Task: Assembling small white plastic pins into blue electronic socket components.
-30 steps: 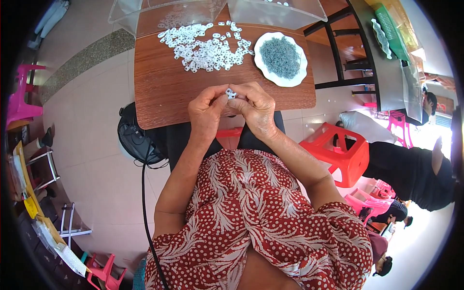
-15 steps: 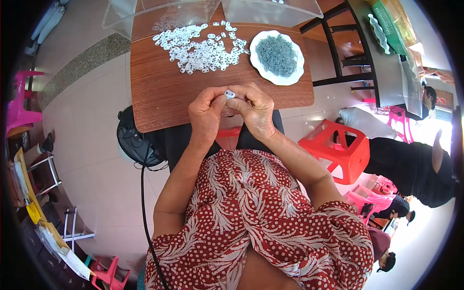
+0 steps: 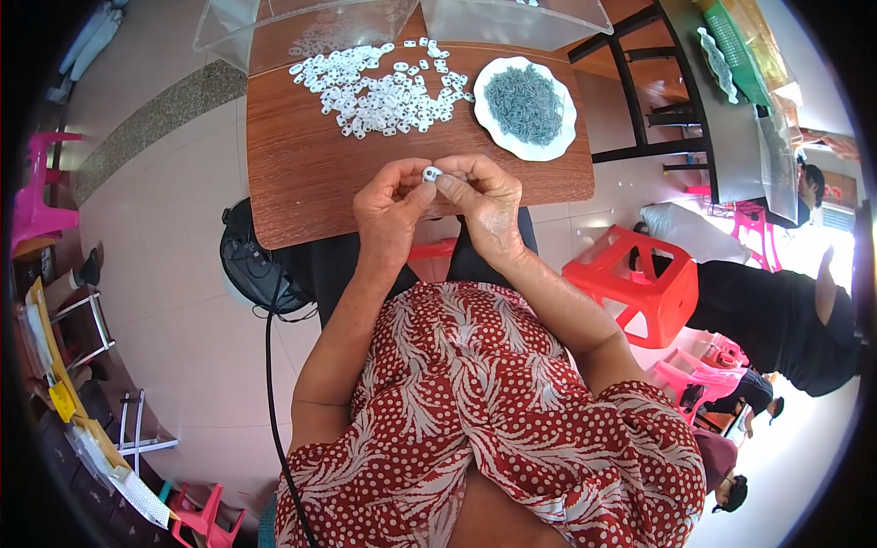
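Note:
Between my fingertips, above the near edge of the brown table [image 3: 301, 183], is a small white plastic two-hole piece [image 3: 431, 173]. My left hand [image 3: 388, 210] pinches its left side with thumb and forefinger. From the other side my right hand [image 3: 491, 203] closes on it, the thumb covering part of the piece. Whether a screw sits in a hole is too small to tell. Farther off lies a loose heap of similar white pieces [image 3: 388, 105]. To its right, a white scalloped plate [image 3: 494, 135] carries a mound of small grey screw-like parts [image 3: 525, 105].
Two clear plastic bins [image 3: 306, 32] [image 3: 516, 27] stand at the table's far edge. A red stool [image 3: 644, 283] is at my right, a black bag [image 3: 260, 260] with a cable at my left. Several people are at the far right, one in black [image 3: 767, 315].
Both hands have shifted slightly, and the white piece has turned between my fingertips. My right thumb now covers more of it. The heap and plate look the same.

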The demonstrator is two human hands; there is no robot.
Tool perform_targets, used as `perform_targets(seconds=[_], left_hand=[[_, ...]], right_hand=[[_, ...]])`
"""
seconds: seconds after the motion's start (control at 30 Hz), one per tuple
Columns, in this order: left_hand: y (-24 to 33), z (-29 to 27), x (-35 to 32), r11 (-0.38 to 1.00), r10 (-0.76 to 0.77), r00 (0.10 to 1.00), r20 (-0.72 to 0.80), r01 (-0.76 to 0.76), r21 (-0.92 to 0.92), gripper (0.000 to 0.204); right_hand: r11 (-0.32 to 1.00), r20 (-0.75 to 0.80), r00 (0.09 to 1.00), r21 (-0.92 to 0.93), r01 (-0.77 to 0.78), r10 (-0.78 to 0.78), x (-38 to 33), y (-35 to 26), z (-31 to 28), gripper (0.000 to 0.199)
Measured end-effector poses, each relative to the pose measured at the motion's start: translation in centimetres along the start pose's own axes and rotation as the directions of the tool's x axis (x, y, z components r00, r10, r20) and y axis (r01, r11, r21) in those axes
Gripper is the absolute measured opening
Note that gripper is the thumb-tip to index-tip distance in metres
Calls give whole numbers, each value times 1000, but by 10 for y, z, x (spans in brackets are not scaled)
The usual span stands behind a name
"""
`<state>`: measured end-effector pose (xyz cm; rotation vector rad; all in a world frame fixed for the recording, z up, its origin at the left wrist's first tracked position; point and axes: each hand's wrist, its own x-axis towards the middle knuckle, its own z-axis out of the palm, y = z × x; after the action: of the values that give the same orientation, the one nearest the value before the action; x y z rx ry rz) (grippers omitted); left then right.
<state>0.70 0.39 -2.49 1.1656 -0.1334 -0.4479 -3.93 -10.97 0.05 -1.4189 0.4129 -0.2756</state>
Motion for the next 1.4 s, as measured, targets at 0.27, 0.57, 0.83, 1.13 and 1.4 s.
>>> perform_targets(seconds=[0.27,0.57,0.83,1.13,1.4], left_hand=[[-6,-1,9,992,-13,995,-98,25,121,17],[-20,-3,24,989,-134,974,-183,143,34,14],[-32,3,32,965,-237,940,-243,199,-173,8],[-33,3,28,961,-39,957,-288,115,252,3],[-39,-6,32,922,-176,960,-218,238,305,6]], right_hand=[[992,-105,987,60,-113,119,12,16,3,10],[985,-176,971,96,-144,159,29,31,10,6],[996,-218,972,42,-83,90,36,32,13,5],[996,-136,990,-75,-38,28,34,34,5,4],[991,-78,992,-90,-102,95,38,41,-4,4]])
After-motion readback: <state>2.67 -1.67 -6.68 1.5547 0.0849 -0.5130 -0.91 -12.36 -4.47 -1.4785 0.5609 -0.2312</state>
